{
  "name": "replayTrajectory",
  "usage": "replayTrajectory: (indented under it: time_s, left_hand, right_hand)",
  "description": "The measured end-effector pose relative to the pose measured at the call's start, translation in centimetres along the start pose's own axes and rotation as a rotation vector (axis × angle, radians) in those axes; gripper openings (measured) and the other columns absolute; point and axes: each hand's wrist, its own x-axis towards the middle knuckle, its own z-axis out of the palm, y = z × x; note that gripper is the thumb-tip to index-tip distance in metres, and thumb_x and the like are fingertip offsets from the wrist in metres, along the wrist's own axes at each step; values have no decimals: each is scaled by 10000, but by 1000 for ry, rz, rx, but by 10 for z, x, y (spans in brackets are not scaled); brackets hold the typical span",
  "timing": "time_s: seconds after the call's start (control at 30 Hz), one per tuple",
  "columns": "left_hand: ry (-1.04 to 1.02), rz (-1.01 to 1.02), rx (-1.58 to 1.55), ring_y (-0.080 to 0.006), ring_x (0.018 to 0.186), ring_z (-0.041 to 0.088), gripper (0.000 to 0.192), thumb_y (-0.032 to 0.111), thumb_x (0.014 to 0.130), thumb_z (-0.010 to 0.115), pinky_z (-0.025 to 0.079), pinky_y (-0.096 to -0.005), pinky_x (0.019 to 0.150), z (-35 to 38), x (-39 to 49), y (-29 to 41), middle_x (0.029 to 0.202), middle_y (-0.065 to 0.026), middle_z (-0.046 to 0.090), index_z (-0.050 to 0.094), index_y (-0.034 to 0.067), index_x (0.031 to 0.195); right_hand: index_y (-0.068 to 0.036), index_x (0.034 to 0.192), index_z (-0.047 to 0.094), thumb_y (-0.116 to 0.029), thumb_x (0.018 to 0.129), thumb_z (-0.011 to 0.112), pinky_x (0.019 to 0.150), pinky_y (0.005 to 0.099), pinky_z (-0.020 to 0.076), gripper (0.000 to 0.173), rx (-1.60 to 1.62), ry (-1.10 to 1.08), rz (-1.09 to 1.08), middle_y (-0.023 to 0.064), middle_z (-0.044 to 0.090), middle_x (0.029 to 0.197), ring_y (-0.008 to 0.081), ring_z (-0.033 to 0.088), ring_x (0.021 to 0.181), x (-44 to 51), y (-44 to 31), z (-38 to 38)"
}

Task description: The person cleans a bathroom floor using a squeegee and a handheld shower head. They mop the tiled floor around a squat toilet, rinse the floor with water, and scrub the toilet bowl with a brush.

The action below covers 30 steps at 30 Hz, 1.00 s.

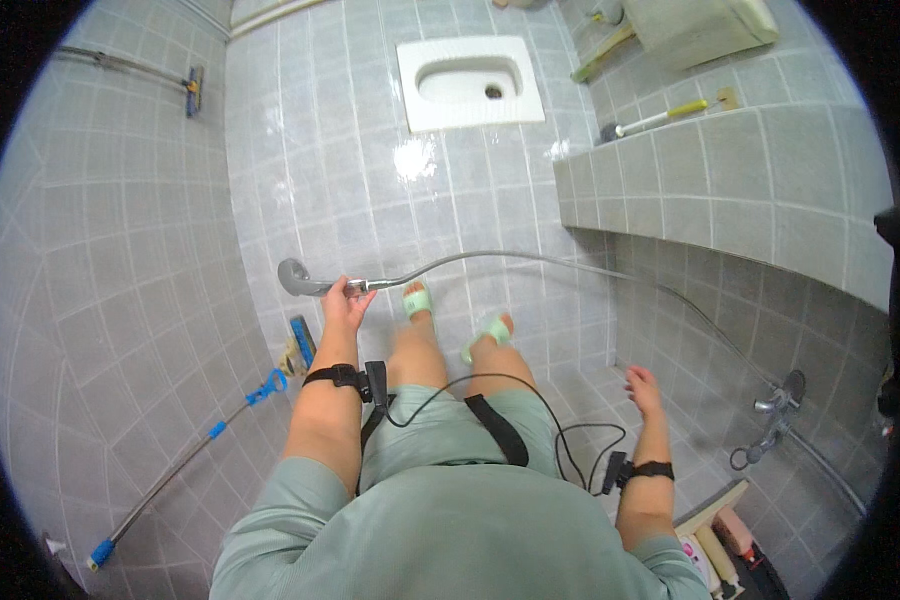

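My left hand (345, 300) grips the handle of a chrome handheld shower head (295, 277), near where the hose joins. The head lies left of my feet, its spray side turned away from me. From the handle a grey metal shower hose (495, 254) arcs across to a wall-mounted mixer tap (776, 416) on the right. My right hand (643, 388) hangs in the air to the left of that tap, holding nothing, its fingers loosely bent. No water stream can be made out. Wet shine shows on the tiled floor (330, 165).
A white squat toilet (405, 82) is set in the floor ahead. A tiled ledge (667, 176) juts out at right, with a toilet brush (660, 118) on it. A blue-handled mop (187, 465) leans left; a squeegee (193, 91) stands farther off. Bottles (714, 559) sit at lower right.
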Motion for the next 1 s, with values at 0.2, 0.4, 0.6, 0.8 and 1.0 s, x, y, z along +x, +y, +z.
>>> replayTrajectory:
  time_s: [0.2,0.4,0.6,0.8,1.0]
  left_hand:
    - [-179,112,5,-249,835,542,117,138,836,490,427,-587,795,34,-32,-3,865,-109,537,497,21,847]
    - [-427,-4,206,-283,854,550,141,159,810,468,429,-522,838,101,-77,-71,818,-125,564,517,28,833]
    - [-510,-141,355,-264,733,562,144,149,822,494,476,-512,780,161,-148,-132,743,-129,568,545,17,800]
    - [-619,-292,560,-186,680,574,82,101,802,530,533,-488,670,181,-244,-191,733,-90,585,540,21,792]
    - [-903,-355,728,-206,794,602,223,120,798,583,545,-418,611,181,-296,-160,839,-90,583,411,78,934]
  right_hand:
    - [-89,984,549,-267,827,539,564,250,414,238,166,243,-7,2,561,804,107,531,664,-35,53,-120]
    - [-29,825,578,-262,820,537,544,230,386,237,172,508,-238,14,543,660,90,482,602,-81,118,-217]
    - [-40,744,575,-241,813,542,581,231,418,215,177,152,-342,19,570,672,102,524,623,-41,60,-178]
    - [-85,936,566,-225,826,521,599,246,421,183,181,-182,-694,-24,534,745,83,498,692,2,-104,-40]
    - [-125,1138,493,-224,837,493,726,325,434,317,622,-388,-261,-7,548,965,137,517,867,23,-233,47]
